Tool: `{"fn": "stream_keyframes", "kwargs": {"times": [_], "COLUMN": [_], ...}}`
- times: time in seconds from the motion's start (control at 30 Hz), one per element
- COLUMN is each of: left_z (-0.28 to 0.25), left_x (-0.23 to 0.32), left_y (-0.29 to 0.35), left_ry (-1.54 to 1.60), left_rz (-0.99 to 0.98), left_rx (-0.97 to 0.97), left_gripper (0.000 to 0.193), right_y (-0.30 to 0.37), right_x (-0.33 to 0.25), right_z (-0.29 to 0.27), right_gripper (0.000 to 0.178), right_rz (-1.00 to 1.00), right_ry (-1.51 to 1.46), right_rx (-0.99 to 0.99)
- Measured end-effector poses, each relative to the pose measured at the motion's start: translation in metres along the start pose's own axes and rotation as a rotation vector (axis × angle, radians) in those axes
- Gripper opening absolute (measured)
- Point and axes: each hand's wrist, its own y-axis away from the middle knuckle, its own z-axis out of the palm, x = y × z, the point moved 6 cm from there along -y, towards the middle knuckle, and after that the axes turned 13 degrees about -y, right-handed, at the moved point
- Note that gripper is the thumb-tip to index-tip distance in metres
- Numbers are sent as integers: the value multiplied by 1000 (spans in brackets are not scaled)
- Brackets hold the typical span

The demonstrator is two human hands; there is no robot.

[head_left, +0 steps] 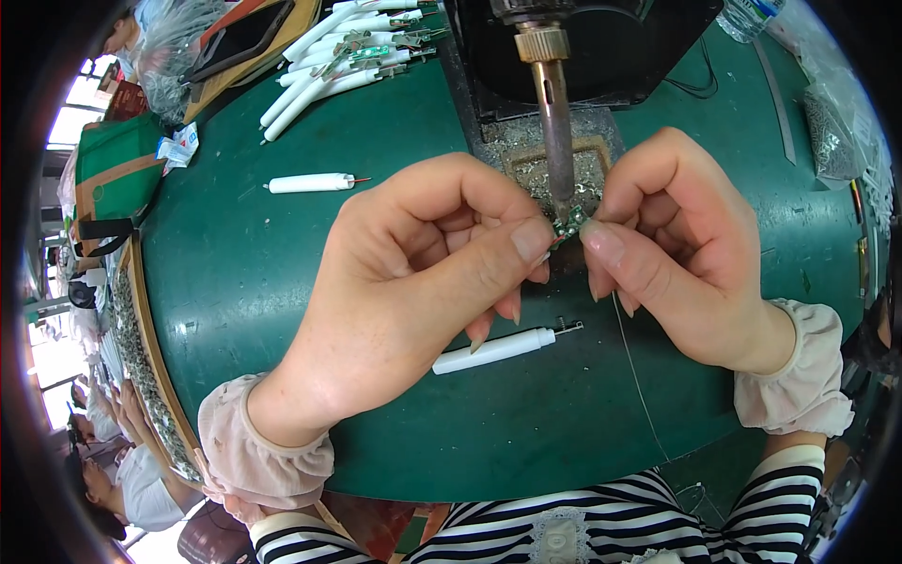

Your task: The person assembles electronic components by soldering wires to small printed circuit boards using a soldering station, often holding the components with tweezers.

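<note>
In the middle of the head view a small green circuit board (569, 224) sits right under the tip of an upright soldering iron (558, 141). My left hand (427, 254) is closed, thumb and forefinger pinching at the board's left side, where a bit of red wire shows. My right hand (681, 249) is pinched close to the board's right side. From its fingers a thin solder wire (631, 362) trails down over the table. What exactly lies between the fingertips is partly hidden. Below my left hand lies a white tube (493, 352) with a small metal spring end.
Another white tube (310, 182) with a red wire lies on the green table (235, 282) at left. Several white tubes with boards (329, 70) are piled behind it. Solder-splashed metal tray (606, 150) sits under the iron. A phone (240, 39) lies far left; a bag of small parts (832, 136) lies right.
</note>
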Motion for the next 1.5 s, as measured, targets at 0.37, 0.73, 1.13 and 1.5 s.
{"fn": "stream_keyframes", "kwargs": {"times": [0.37, 0.73, 1.13, 1.5], "left_z": [3, 6, 9, -115], "left_x": [-2, -5, 26, 14], "left_y": [2, 2, 12, -35], "left_ry": [-51, -110, -1193, -1715], "left_rz": [-66, -44, 579, 368], "left_rx": [-34, -89, 77, 637], "left_gripper": [8, 6, 19, 26], "right_y": [0, -1, 6, 7], "right_x": [3, 9, 13, 19], "right_z": [-5, -9, -5, -2], "right_gripper": [17, 16, 13, 12], "right_rz": [-23, 25, 136, 189], "right_ry": [-36, -57, -106, -64], "right_rx": [-6, -3, -17, -53]}}
